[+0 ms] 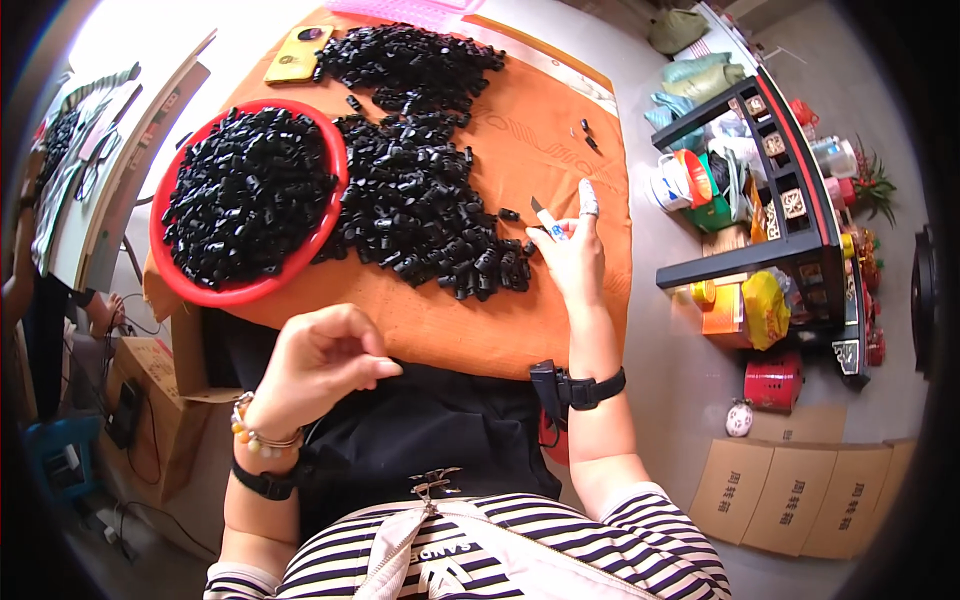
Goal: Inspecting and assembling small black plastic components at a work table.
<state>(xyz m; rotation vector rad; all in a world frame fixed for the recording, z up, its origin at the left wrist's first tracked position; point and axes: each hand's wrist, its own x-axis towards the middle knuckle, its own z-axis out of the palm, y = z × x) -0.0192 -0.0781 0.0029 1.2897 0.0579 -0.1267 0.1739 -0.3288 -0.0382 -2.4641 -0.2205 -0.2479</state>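
My right hand (574, 254) is over the right part of the orange cloth (530, 330), closed on a small knife (546, 217) with a short dark blade and a white-wrapped handle. White tape covers one fingertip of that hand. Near my lap, just off the cloth's front edge, my left hand (325, 362) is closed in a pinch; whatever might be between its fingertips is too small to make out. A big pile of small black plastic parts (420, 190) spreads between the hands and the far side. One loose black part (509, 214) lies beside the knife tip.
A red basin (336, 150) heaped with black parts stands at the left of the table. Beyond it lies a yellow phone-shaped item (298, 56). Two loose parts (590, 137) rest far right. A dark shelf (740, 255) and flat cardboard boxes (770, 490) stand off to the right.
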